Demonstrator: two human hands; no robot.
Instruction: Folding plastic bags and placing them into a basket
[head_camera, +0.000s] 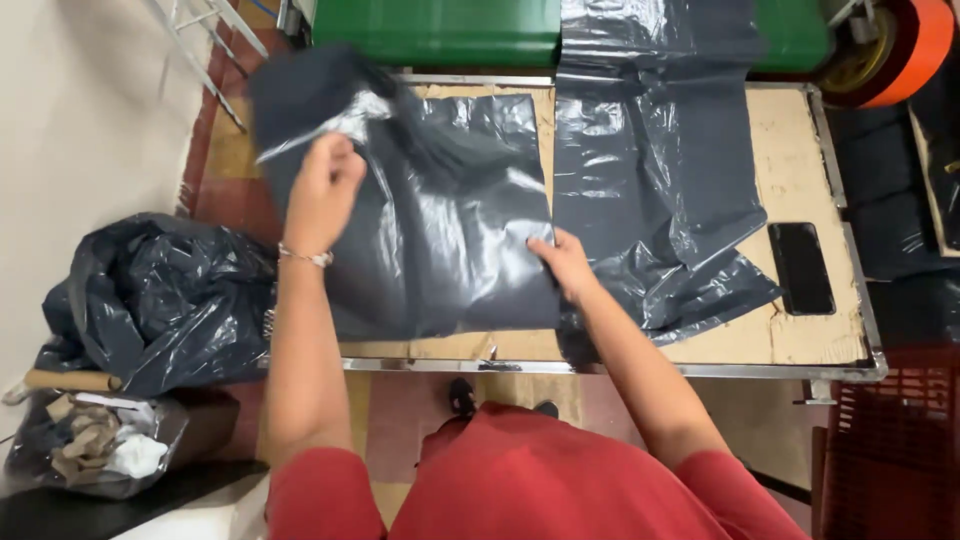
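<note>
Left hand (322, 190) is raised and closed on the upper-left edge of a dark grey plastic bag (440, 220), lifting that corner off the surface (800, 180); right hand (565, 262) lies flat with fingers spread, pressing the bag's right edge down. The bag spans between both hands, and a second sheet of the same plastic (650, 170) lies just right of the right hand, a black phone (801, 267) further right. A stuffed black bag (160, 300) sits on the floor below the left hand.
</note>
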